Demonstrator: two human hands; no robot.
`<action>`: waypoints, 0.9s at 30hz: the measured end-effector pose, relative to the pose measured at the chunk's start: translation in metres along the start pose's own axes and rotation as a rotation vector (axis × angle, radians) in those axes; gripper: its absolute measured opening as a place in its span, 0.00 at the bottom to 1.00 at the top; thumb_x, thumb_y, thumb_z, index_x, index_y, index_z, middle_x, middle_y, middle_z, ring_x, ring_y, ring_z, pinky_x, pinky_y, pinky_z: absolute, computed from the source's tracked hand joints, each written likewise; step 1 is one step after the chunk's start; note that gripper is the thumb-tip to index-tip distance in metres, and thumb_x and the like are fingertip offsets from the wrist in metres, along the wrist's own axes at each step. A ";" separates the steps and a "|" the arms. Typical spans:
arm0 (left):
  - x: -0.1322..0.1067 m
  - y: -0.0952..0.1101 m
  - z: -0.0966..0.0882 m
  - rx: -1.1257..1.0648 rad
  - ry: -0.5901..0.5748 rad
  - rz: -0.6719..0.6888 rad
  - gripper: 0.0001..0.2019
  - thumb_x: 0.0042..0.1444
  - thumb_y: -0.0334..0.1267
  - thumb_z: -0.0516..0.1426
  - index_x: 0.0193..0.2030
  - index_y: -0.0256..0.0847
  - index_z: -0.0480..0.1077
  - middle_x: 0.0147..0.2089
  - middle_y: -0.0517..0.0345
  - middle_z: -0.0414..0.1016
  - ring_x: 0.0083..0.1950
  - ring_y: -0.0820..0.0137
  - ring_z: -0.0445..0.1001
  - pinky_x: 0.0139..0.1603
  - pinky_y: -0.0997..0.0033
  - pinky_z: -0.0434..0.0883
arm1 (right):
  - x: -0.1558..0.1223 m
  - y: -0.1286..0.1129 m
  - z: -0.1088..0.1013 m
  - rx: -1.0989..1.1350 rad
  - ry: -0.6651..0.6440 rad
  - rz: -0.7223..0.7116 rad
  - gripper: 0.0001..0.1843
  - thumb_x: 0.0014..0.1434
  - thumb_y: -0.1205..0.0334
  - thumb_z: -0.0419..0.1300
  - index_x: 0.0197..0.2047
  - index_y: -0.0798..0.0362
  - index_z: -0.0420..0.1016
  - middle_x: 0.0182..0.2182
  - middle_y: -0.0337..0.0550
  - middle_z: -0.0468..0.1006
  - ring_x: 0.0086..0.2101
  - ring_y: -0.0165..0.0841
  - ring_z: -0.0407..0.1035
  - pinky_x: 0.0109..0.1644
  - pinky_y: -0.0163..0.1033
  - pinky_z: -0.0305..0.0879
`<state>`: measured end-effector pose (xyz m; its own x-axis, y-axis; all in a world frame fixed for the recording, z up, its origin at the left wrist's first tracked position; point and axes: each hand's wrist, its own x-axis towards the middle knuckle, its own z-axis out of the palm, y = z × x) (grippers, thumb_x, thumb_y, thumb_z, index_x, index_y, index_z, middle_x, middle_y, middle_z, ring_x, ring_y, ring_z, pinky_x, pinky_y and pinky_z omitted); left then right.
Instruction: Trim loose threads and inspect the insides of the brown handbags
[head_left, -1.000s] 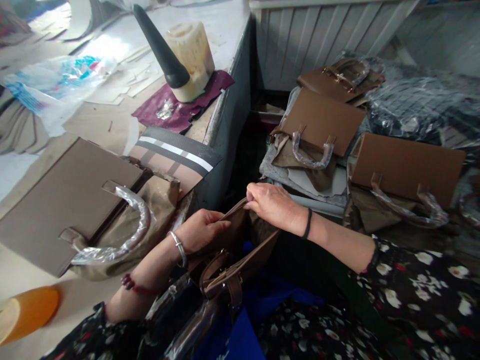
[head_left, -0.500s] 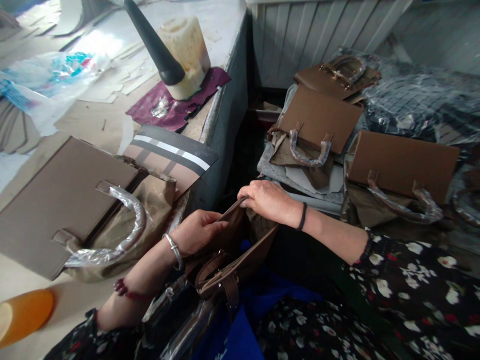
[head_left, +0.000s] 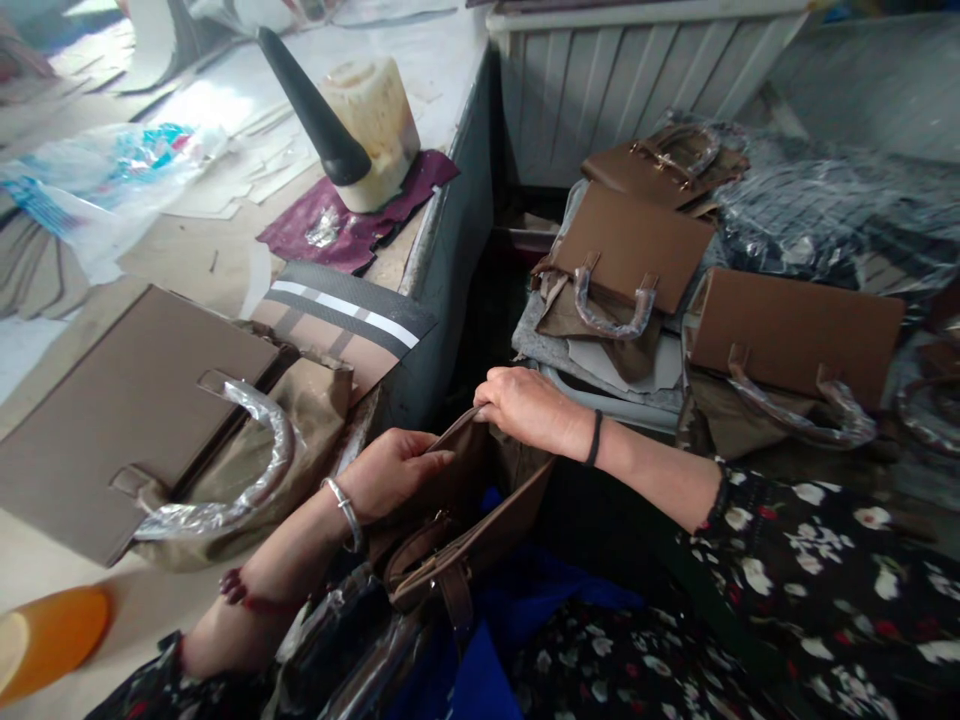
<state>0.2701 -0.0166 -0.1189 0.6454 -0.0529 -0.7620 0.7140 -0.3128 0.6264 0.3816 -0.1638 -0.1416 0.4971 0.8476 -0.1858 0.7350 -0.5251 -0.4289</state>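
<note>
A brown handbag (head_left: 491,535) rests on my lap with its mouth gaping upward. My left hand (head_left: 397,470) grips the bag's far edge on its left side, thumb on top, the other fingers hidden behind the panel. Farther along that same edge, my right hand (head_left: 521,400) pinches the rim between thumb and fingers. A strap with metal fittings lies at the bag's near side. Plastic-wrapped handles hang below it, beside the blue cloth (head_left: 487,670) on my lap. The bag's inside is mostly in shadow.
On the left bench lie a taupe bag (head_left: 142,410) with a wrapped handle, an orange roll (head_left: 52,640), and a glue container (head_left: 375,120) with a dark-handled tool on purple material (head_left: 311,225). Several brown bags (head_left: 795,330) are stacked at right, before a white ribbed crate (head_left: 637,95).
The whole scene has shifted slightly as the head moved. Both hands keep their hold on the handbag's edge, with little other movement.
</note>
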 end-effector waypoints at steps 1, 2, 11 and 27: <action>0.001 0.000 -0.001 -0.029 -0.020 0.014 0.19 0.44 0.48 0.55 0.36 0.33 0.70 0.25 0.59 0.72 0.25 0.72 0.68 0.25 0.75 0.64 | 0.000 -0.001 0.001 0.004 0.006 -0.001 0.09 0.55 0.61 0.54 0.32 0.51 0.75 0.31 0.41 0.72 0.32 0.31 0.67 0.30 0.33 0.55; 0.003 0.001 -0.002 -0.060 -0.042 0.034 0.20 0.44 0.47 0.55 0.39 0.34 0.69 0.27 0.59 0.73 0.26 0.71 0.68 0.27 0.75 0.65 | 0.000 -0.001 0.001 0.011 0.012 -0.003 0.09 0.55 0.61 0.54 0.32 0.52 0.75 0.31 0.41 0.72 0.32 0.31 0.67 0.31 0.32 0.55; 0.031 0.013 -0.008 0.135 -0.011 0.097 0.20 0.43 0.49 0.55 0.35 0.33 0.73 0.19 0.64 0.67 0.21 0.76 0.61 0.22 0.79 0.59 | -0.002 -0.004 0.001 0.020 0.020 -0.011 0.09 0.55 0.63 0.53 0.30 0.53 0.74 0.30 0.41 0.71 0.30 0.30 0.66 0.30 0.32 0.55; 0.031 0.010 0.003 -0.199 0.157 0.023 0.13 0.41 0.41 0.56 0.33 0.34 0.72 0.22 0.60 0.73 0.22 0.73 0.67 0.24 0.75 0.63 | -0.048 0.012 0.006 0.364 0.078 0.282 0.37 0.43 0.52 0.63 0.54 0.55 0.58 0.42 0.50 0.68 0.40 0.38 0.65 0.43 0.41 0.61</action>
<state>0.2968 -0.0244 -0.1368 0.6853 0.0947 -0.7221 0.7279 -0.1191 0.6752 0.3638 -0.2108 -0.1428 0.6981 0.6596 -0.2787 0.3635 -0.6618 -0.6557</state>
